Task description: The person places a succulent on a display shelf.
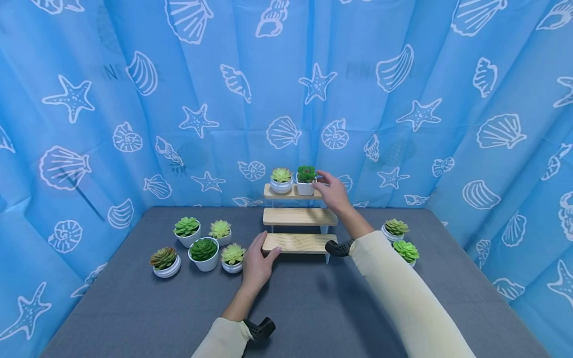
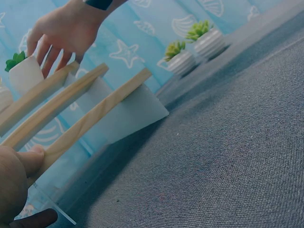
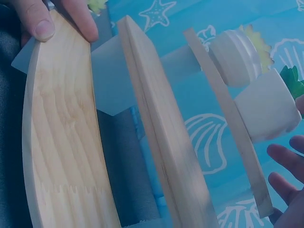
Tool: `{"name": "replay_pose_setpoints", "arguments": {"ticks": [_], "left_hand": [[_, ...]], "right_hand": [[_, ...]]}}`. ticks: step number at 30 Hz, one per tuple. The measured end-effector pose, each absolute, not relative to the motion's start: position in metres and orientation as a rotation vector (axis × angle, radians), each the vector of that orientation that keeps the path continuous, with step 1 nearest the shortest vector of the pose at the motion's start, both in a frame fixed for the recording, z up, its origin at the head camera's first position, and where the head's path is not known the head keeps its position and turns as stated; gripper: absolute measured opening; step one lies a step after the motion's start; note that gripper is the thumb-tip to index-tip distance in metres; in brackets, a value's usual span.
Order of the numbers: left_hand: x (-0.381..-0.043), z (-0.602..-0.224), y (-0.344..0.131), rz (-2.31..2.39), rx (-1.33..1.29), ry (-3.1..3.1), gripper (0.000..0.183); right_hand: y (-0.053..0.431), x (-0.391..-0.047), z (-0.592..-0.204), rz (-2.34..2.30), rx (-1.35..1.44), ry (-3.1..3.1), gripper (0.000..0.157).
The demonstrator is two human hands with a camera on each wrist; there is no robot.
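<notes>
A three-tier wooden stand on clear side supports stands at the back of the table. My left hand holds the left end of its lowest board, thumb against the front edge. On the top board, a dark green succulent in a squarish white pot sits right of a pale succulent in a round white pot. My right hand is at the right side of the squarish pot, fingers spread and fingertips close to its wall. The middle board and lowest board carry no pots.
Left of the stand, several potted succulents stand grouped on the grey table. Two more, one behind the other, stand at the right beside my right forearm. A blue shell-patterned curtain hangs behind the table.
</notes>
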State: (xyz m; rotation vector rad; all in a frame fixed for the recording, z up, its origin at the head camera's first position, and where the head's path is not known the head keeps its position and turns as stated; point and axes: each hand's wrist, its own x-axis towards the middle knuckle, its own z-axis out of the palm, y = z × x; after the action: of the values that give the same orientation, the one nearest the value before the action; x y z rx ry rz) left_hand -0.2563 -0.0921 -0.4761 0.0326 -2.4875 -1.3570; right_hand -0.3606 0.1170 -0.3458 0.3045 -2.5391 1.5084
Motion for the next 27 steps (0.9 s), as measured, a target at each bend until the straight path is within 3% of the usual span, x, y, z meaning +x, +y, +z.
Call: {"name": "replay_pose_setpoints", "arguments": {"ticks": [14,27], "left_hand": [[-0.256,-0.476,-0.092,-1.38,0.023,-2.471,0.061],[-0.255,-0.475,-0.091,-1.377,0.006,-2.476,0.061]], "right_hand": [[0.146,-0.342,-0.352,1.382,0.368,-2.427,0.05],[0.188,-0.302,-0.365,1.102,0.384,-2.297,0.05]]}}
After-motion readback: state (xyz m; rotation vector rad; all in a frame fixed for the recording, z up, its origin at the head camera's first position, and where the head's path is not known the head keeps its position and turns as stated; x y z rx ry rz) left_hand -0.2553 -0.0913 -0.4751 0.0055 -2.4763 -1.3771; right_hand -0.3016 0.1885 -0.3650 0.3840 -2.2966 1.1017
